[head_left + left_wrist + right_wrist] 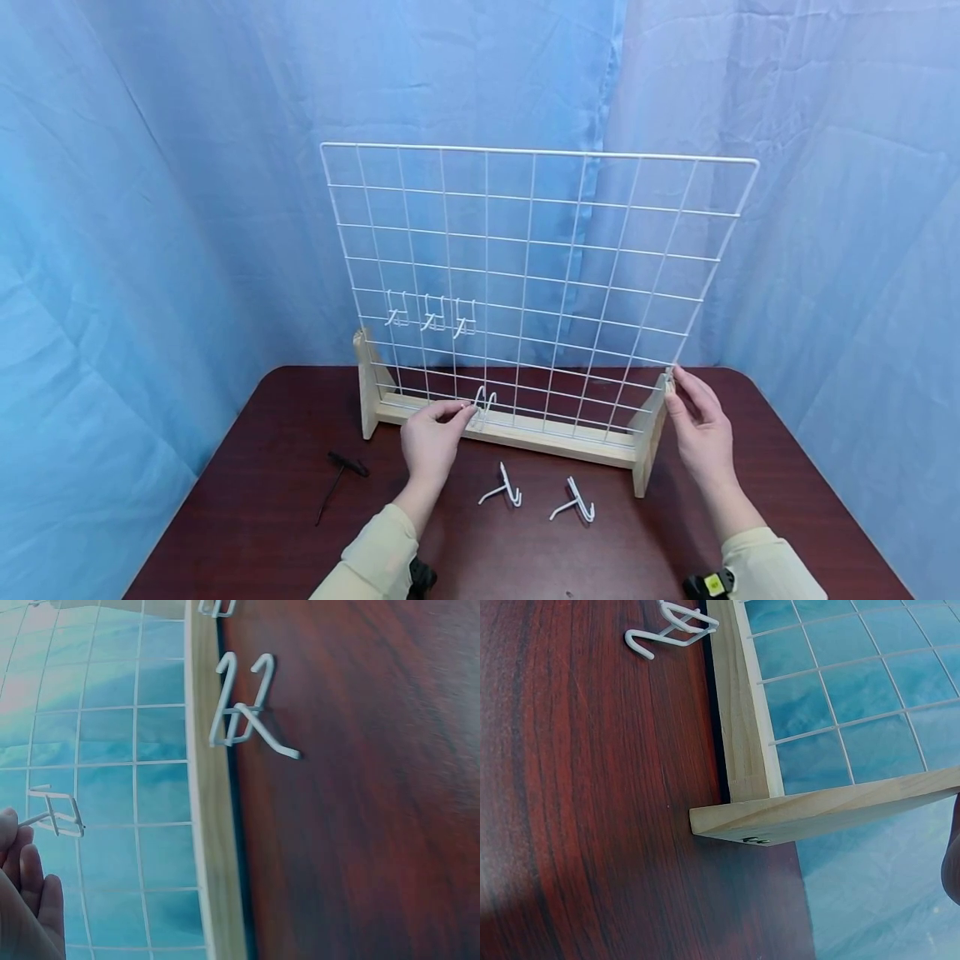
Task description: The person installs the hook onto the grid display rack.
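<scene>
My left hand pinches a white wire hook by its single prong, with the two bent ends pointing up. In the left wrist view that hook overlaps the lower wires of the white grid panel. The panel stands upright in a pale wooden stand. At the stand's right side, my right hand grips the top of the wooden end piece between thumb and fingers. Only a bit of a finger shows at the edge of the right wrist view.
Two more white hooks, a left one and a right one, lie on the dark red table before the stand. Three hooks hang on the grid's left half. A black T-handled tool lies at left. Blue curtains surround the table.
</scene>
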The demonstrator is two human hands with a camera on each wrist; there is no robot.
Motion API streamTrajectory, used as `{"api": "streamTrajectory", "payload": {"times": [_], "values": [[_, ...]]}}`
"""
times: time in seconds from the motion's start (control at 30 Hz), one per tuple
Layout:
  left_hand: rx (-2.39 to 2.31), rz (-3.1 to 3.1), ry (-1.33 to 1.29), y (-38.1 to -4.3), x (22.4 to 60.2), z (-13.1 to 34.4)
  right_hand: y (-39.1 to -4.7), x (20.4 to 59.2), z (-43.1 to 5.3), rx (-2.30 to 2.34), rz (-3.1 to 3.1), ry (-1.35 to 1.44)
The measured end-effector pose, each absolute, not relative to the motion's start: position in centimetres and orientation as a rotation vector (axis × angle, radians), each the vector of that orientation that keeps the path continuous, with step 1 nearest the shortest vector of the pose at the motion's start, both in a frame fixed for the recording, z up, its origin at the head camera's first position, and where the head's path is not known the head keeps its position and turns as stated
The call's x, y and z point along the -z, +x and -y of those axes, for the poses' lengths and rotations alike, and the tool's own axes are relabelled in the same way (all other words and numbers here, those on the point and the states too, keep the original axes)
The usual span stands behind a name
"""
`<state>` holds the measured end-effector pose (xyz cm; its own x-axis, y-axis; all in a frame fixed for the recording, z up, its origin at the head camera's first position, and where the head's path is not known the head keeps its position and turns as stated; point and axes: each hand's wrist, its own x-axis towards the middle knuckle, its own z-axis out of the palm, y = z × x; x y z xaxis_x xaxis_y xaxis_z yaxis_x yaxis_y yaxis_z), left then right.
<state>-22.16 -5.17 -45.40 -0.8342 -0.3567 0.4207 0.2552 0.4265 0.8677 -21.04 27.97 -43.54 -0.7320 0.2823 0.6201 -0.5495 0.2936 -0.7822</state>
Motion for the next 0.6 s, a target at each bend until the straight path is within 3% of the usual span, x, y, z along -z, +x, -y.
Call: {"api": "streamTrajectory", "payload": {"times": [0.6], "values": [[1.425, 2.046, 0.025, -22.6, 42.5, 3.9, -21.1, 43.6, -28.0, -1.539, 1.846, 0.246]]}}
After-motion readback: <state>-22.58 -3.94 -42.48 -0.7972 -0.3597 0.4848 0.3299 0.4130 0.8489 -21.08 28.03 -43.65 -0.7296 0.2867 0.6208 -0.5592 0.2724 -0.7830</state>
